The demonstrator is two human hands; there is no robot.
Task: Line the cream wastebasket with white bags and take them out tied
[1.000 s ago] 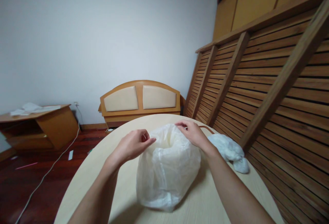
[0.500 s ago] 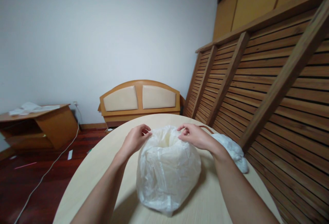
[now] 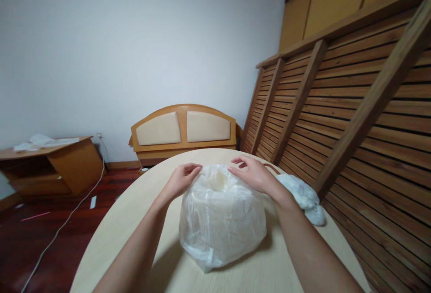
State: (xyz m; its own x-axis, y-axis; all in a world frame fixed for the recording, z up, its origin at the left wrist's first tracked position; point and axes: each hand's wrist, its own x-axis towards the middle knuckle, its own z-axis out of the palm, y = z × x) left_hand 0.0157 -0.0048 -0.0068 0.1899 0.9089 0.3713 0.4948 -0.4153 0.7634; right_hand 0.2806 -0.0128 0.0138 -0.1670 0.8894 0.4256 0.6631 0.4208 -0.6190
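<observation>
A puffed-up, whitish see-through plastic bag [image 3: 224,223] stands on the round pale wooden table [image 3: 117,234], its gathered mouth facing up. Something pale shows down inside the mouth, but I cannot make it out. My left hand [image 3: 183,178] is at the left of the rim, thumb and fingertips brought together on the plastic. Across from it, my right hand [image 3: 252,174] has its fingers stretched and apart, with the thumb touching the right side of the rim. A crumpled white bundle [image 3: 301,194] lies beyond my right forearm.
A brown strap [image 3: 272,167] lies by the bundle. Slatted wooden panels [image 3: 336,118] lean along the right side. Behind the table stands a headboard [image 3: 183,127]. A low cabinet [image 3: 74,167] with papers is at left, and a white cable [image 3: 67,221] runs over the floor.
The bag has turned, its bottom corner shifting left, and its body has spread a little to the right. The fingers of my right hand have lifted and straightened.
</observation>
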